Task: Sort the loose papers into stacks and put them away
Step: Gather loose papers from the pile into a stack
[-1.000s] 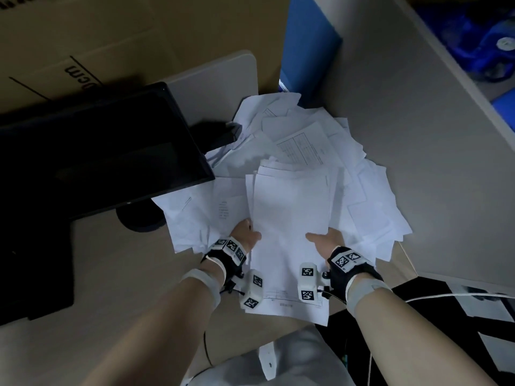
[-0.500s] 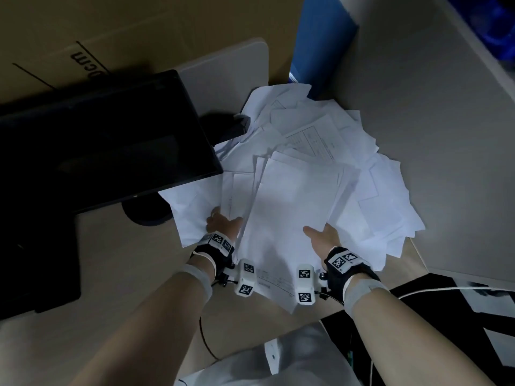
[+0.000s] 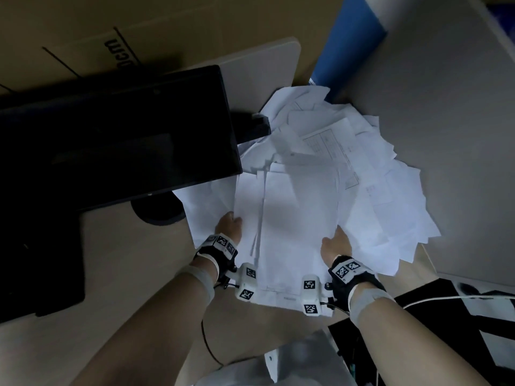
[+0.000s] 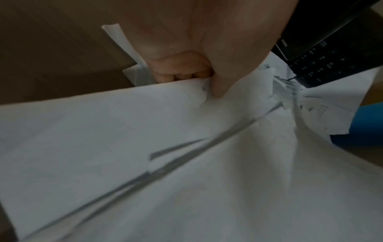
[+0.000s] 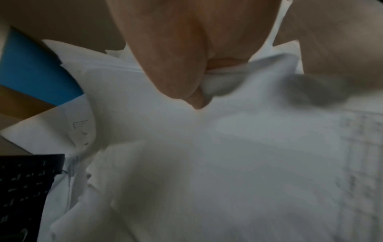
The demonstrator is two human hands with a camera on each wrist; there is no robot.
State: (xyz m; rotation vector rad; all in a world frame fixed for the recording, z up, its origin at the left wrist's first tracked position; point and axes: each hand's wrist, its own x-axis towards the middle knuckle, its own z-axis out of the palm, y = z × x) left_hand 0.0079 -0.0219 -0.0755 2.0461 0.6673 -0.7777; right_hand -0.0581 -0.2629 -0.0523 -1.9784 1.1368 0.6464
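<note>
A gathered stack of white sheets point(image 3: 298, 227) lies on top of a messy heap of loose papers point(image 3: 384, 196) at the desk's right corner. My left hand point(image 3: 230, 227) grips the stack's left edge, thumb point(image 4: 219, 88) on top and curled fingers point(image 4: 182, 73) underneath. My right hand point(image 3: 335, 245) pinches the stack's right edge, its thumb point(image 5: 186, 91) pressed on the top sheet point(image 5: 228, 155). The near end of the stack juts over the desk's front edge between my wrists.
A black monitor point(image 3: 111, 135) on a round foot point(image 3: 158, 211) stands left of the heap. A black keyboard point(image 4: 323, 65) lies beyond the papers. Grey partition point(image 3: 432, 121) closes the right side, with a blue panel point(image 3: 351, 43) behind. Cardboard point(image 3: 83, 32) stands at the back.
My left hand slid out to the left along the papers and took hold of further sheets at the stack's left edge. The right hand stayed on the right edge.
</note>
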